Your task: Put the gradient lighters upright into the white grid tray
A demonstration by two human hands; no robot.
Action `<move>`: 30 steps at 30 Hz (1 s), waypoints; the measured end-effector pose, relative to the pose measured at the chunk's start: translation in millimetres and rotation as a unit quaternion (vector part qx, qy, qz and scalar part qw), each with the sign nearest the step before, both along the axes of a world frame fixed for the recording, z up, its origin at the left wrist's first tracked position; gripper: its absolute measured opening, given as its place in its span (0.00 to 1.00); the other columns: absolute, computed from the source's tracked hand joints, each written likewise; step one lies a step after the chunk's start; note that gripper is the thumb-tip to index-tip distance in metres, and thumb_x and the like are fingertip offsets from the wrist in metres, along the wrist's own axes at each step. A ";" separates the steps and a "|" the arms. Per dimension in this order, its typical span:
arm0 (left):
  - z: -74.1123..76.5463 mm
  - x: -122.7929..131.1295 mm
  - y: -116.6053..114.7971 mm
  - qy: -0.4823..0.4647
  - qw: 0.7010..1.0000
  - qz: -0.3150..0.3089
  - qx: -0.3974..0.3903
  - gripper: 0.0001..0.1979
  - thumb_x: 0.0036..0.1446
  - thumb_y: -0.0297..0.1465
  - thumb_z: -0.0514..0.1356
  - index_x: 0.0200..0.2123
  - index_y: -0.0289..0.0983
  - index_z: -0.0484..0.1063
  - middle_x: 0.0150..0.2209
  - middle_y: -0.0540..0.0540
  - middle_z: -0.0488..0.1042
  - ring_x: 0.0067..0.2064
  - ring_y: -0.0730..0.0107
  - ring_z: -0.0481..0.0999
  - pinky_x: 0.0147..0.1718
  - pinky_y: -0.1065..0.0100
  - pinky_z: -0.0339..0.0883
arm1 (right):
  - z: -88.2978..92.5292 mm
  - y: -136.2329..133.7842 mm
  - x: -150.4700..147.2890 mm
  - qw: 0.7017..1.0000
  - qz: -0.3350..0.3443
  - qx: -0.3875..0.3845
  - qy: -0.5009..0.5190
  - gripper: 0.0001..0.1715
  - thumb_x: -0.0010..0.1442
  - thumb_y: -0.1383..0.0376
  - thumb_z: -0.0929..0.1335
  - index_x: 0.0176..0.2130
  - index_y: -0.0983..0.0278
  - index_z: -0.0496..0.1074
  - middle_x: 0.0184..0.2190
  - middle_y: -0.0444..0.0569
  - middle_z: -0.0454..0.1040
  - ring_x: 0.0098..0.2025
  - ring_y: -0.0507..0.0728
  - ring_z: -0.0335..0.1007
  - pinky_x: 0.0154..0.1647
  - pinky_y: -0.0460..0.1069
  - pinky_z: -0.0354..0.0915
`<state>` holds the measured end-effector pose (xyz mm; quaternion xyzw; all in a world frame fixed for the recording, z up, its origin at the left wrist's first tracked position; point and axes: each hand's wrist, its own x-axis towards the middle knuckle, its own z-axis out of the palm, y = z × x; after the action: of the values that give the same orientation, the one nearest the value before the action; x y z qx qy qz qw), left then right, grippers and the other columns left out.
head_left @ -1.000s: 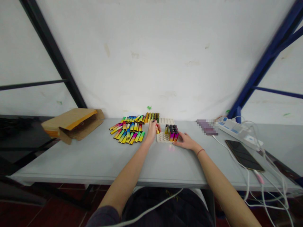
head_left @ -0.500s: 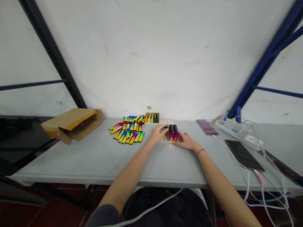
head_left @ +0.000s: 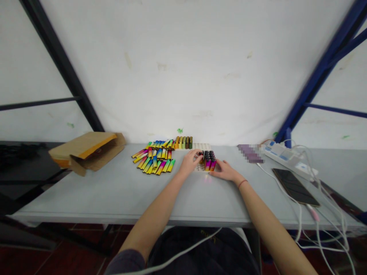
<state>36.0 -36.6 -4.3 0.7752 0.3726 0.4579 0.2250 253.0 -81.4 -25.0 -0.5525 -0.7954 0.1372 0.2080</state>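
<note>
Several lighters with dark tops and shiny pink-to-yellow bodies stand upright in a white tray with holes. My left hand reaches over the tray's left part, its thumb and fingers closed on a dark-topped lighter beside the standing rows; the fingers partly cover it. At the tray's right front corner, my right hand grips the edge, thumb along the front and fingers at the right side. To the left lie many loose lighters in shiny rainbow colours.
Behind stands a block of upright gold and green lighters, beside another white tray. An open cardboard box lies at the left. On the right are a phone, a blurred purple item, a power strip and white cables.
My left fingers have shifted very slightly at the dark-topped lighter. My right hand stays at the tray's corner, and the view has moved a little.
</note>
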 end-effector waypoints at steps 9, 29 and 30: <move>1.6 -2.0 -0.4 0.050 0.998 -0.021 0.036 0.11 0.61 0.29 0.56 0.44 0.40 0.76 0.45 0.44 0.77 0.49 0.62 0.74 0.54 0.60 0.65 | -1.0 -0.1 0.7 1.000 -0.002 -0.004 0.002 0.39 0.56 0.48 0.68 0.60 0.66 0.62 0.51 0.57 0.74 0.52 0.67 0.69 0.59 0.64 0.56; 21.2 -86.8 19.1 0.286 0.883 0.324 -0.182 0.09 0.41 0.35 0.69 0.23 0.38 0.74 0.45 0.32 0.74 0.57 0.31 0.63 0.50 0.40 0.56 | 4.4 -3.3 -1.7 1.000 -0.007 -0.013 0.012 0.39 0.56 0.48 0.68 0.60 0.66 0.63 0.48 0.58 0.75 0.50 0.67 0.70 0.59 0.65 0.56; 17.0 -82.7 20.1 0.285 0.888 0.319 -0.168 0.08 0.42 0.35 0.68 0.23 0.38 0.75 0.45 0.32 0.75 0.57 0.32 0.63 0.50 0.41 0.55 | 4.5 -3.2 -1.6 1.000 -0.005 -0.012 0.011 0.39 0.56 0.48 0.68 0.59 0.66 0.63 0.48 0.57 0.75 0.50 0.67 0.70 0.58 0.65 0.56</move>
<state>-46.8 -16.6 12.7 0.6622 0.7194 0.1946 0.0776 251.4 -84.7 -20.5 -0.5577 -0.7885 0.1513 0.2107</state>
